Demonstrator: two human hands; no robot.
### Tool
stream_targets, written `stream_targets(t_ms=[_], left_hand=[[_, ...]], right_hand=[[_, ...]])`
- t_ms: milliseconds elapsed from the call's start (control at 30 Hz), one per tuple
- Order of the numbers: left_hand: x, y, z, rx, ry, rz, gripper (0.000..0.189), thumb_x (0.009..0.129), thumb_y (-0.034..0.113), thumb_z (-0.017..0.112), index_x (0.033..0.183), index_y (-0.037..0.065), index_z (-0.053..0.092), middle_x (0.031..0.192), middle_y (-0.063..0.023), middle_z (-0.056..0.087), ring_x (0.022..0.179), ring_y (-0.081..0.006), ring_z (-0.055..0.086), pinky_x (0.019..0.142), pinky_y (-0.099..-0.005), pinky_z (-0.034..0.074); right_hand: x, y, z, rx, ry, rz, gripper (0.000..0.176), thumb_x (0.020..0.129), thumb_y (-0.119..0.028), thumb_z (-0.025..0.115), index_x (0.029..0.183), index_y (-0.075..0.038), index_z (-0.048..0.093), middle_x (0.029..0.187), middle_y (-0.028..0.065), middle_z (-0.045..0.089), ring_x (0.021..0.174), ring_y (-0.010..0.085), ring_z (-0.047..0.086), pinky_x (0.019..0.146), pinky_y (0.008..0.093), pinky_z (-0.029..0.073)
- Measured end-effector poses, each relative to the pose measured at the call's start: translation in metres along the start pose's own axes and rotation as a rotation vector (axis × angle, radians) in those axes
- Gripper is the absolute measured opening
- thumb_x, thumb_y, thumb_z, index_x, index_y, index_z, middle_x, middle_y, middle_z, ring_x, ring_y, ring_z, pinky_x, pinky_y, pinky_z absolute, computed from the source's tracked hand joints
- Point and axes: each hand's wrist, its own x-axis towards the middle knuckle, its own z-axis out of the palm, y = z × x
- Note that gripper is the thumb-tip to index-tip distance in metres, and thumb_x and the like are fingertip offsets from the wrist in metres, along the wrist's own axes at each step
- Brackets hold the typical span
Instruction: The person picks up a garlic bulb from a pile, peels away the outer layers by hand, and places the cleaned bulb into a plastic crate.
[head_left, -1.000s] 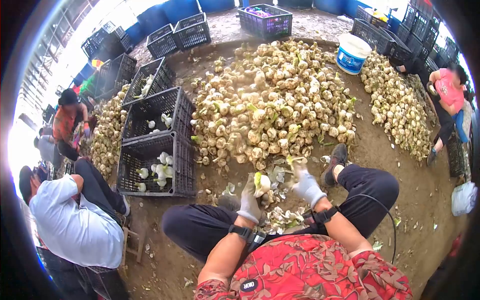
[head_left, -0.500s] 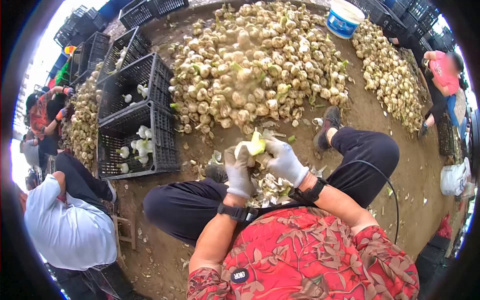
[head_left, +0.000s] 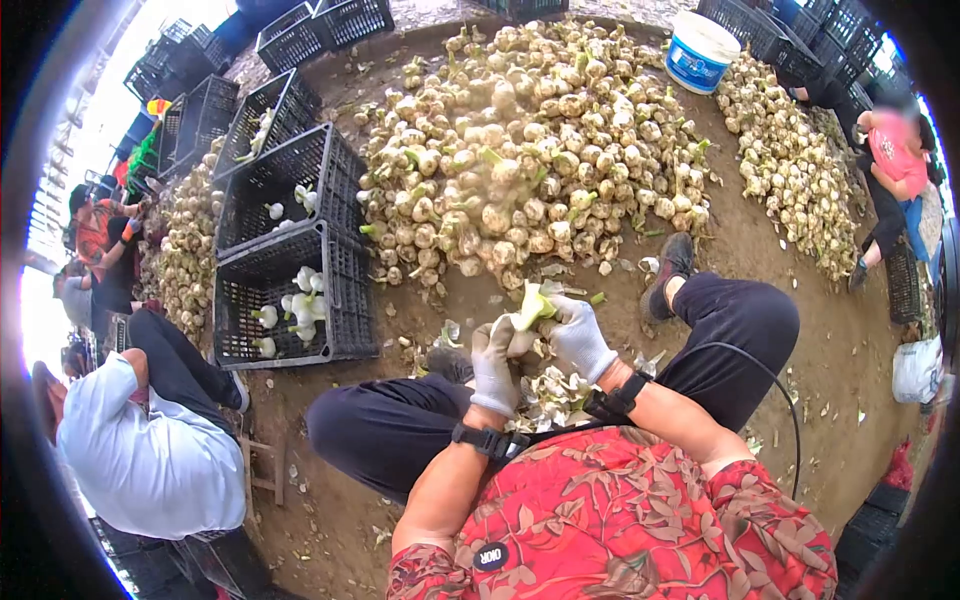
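Between my gloved hands is a pale garlic bulb (head_left: 532, 306) with a light green stem or peeled skin. My left hand (head_left: 494, 362) has its fingers wrapped round the bulb's left side. On the right, my right hand (head_left: 578, 336) pinches the green part. Loose white peelings (head_left: 552, 394) lie below both hands, between my legs. Beyond the hands spreads a large heap of unpeeled garlic (head_left: 530, 150). To the left, a black crate (head_left: 350, 345) holds several white bulbs (head_left: 303, 308).
Another black crate (head_left: 240, 215) with white bulbs stands behind the first. A white and blue bucket (head_left: 697, 70) sits past the heap. A second garlic heap (head_left: 790, 165) lies at right. People sit at left (head_left: 160, 450) and far right (head_left: 897, 150). A cable crosses my right knee.
The view has shifted, so the crates and heap appear further right and lower. My hands still hold the bulb, and its green part has turned and now lies more toward my right hand.
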Motion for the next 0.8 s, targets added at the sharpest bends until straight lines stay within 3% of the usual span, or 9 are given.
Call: stream_targets(t_ms=[133, 200, 333, 400, 533, 633, 667, 733, 800], left_hand=[[0.006, 0.004, -0.005, -0.025, -0.234, -0.167, 0.044, 0.090, 0.048, 0.056, 0.112, 0.010, 0.057, 0.081, -0.0059, 0.065, 0.050, -0.0095, 0.055, 0.040, -0.0199, 0.040], [0.011, 0.006, -0.010, -0.105, -0.243, -0.341, 0.043, 0.091, 0.045, 0.055, 0.115, 0.010, 0.057, 0.088, -0.0092, 0.067, 0.053, -0.0093, 0.056, 0.040, -0.0195, 0.040], [0.008, 0.011, 0.005, -0.161, -0.305, -0.373, 0.042, 0.093, 0.039, 0.052, 0.119, 0.005, 0.056, 0.097, -0.0101, 0.067, 0.071, -0.0109, 0.064, 0.046, -0.0194, 0.047], [0.006, 0.012, -0.011, -0.209, -0.639, -0.503, 0.038, 0.094, 0.029, 0.051, 0.121, 0.001, 0.055, 0.102, -0.0070, 0.066, 0.084, -0.0136, 0.066, 0.058, -0.0200, 0.052], [0.006, -0.002, -0.010, -0.052, -0.623, -0.457, 0.046, 0.092, 0.043, 0.053, 0.118, 0.004, 0.056, 0.104, -0.0085, 0.065, 0.081, -0.0181, 0.065, 0.065, -0.0299, 0.054], [0.003, 0.005, -0.005, -0.157, -0.477, -0.317, 0.056, 0.090, 0.055, 0.052, 0.119, 0.008, 0.054, 0.102, -0.0112, 0.065, 0.081, -0.0251, 0.066, 0.067, -0.0378, 0.056], [0.002, 0.009, -0.002, -0.162, -0.471, -0.309, 0.056, 0.090, 0.055, 0.052, 0.119, 0.008, 0.054, 0.102, -0.0112, 0.065, 0.081, -0.0251, 0.066, 0.067, -0.0378, 0.056], [0.000, 0.011, 0.002, -0.121, -0.422, -0.269, 0.056, 0.089, 0.056, 0.053, 0.118, 0.008, 0.054, 0.099, -0.0114, 0.065, 0.078, -0.0255, 0.067, 0.066, -0.0416, 0.057], [0.000, 0.011, 0.005, -0.078, -0.407, -0.241, 0.051, 0.089, 0.055, 0.053, 0.113, 0.009, 0.056, 0.094, -0.0094, 0.065, 0.074, -0.0230, 0.066, 0.059, -0.0338, 0.054]], right_hand=[[0.007, 0.000, -0.011, 0.661, 0.087, 0.631, 0.013, 0.085, -0.004, 0.061, 0.097, -0.001, 0.065, 0.083, 0.0026, 0.066, 0.068, 0.0105, 0.061, 0.058, 0.0261, 0.050], [0.007, 0.014, -0.007, 0.570, 0.102, 0.502, 0.013, 0.086, -0.005, 0.061, 0.097, -0.001, 0.066, 0.083, 0.0030, 0.067, 0.068, 0.0115, 0.062, 0.059, 0.0258, 0.049], [0.015, 0.043, -0.018, 0.159, 0.310, 0.444, 0.021, 0.083, -0.008, 0.063, 0.102, -0.001, 0.067, 0.084, 0.0090, 0.070, 0.073, 0.0172, 0.066, 0.064, 0.0303, 0.050], [0.020, 0.058, -0.031, 0.105, 0.339, 0.545, 0.024, 0.083, -0.016, 0.063, 0.103, -0.005, 0.068, 0.086, 0.0121, 0.071, 0.079, 0.0231, 0.068, 0.071, 0.0351, 0.051], [0.017, 0.009, -0.051, -0.771, -0.112, 0.573, 0.058, 0.084, -0.037, 0.060, 0.138, -0.021, 0.044, 0.117, 0.0223, 0.060, 0.105, 0.0393, 0.059, 0.091, 0.0449, 0.046], [-0.002, 0.041, -0.046, -0.377, -0.038, 0.216, 0.066, 0.081, -0.036, 0.070, 0.135, -0.009, 0.045, 0.115, 0.0184, 0.061, 0.098, 0.0332, 0.063, 0.082, 0.0412, 0.051], [-0.003, 0.042, -0.047, -0.377, -0.048, 0.210, 0.066, 0.081, -0.036, 0.070, 0.135, -0.009, 0.045, 0.115, 0.0184, 0.061, 0.098, 0.0332, 0.063, 0.082, 0.0412, 0.051], [-0.003, -0.019, -0.055, 0.560, -0.277, 0.466, 0.062, 0.077, -0.029, 0.077, 0.127, -0.003, 0.051, 0.107, 0.0112, 0.063, 0.083, 0.0187, 0.064, 0.067, 0.0290, 0.053], [-0.005, -0.028, -0.048, 0.623, -0.281, 0.421, 0.051, 0.078, -0.021, 0.076, 0.119, -0.001, 0.054, 0.096, 0.0052, 0.063, 0.075, 0.0089, 0.060, 0.057, 0.0192, 0.049]])
